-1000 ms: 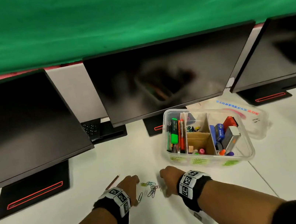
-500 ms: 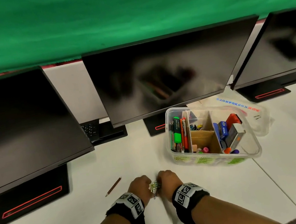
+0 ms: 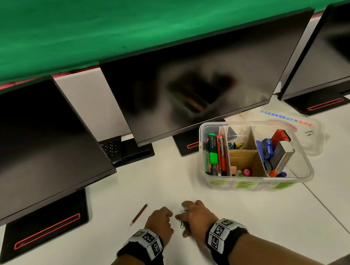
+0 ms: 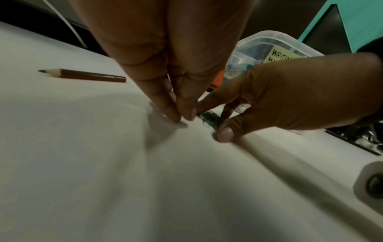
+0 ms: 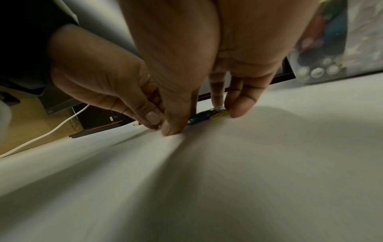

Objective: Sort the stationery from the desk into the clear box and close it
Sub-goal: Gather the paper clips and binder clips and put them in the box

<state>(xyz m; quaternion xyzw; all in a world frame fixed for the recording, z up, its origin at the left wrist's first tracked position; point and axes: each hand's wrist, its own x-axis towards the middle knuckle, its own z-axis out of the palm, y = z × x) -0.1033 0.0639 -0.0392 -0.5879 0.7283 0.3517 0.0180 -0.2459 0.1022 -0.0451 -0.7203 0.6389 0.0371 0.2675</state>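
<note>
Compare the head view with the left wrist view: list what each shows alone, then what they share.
Head only: three dark monitors, the clear box's compartments from above, its lid behind.
Left wrist only: a yellow label reading WRITIN on the box wall.
Both: pencil, left hand, and right hand pinching gathered paper clips on the desk.

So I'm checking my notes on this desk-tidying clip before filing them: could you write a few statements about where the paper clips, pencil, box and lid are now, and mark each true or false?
1. The paper clips are bunched on the desk under the right hand. True.
2. The pencil is held in the left hand. False: it lies loose on the desk beside that hand.
3. The clear box is open. True.
4. The lid sits on the box. False: it lies on the desk behind it.
</note>
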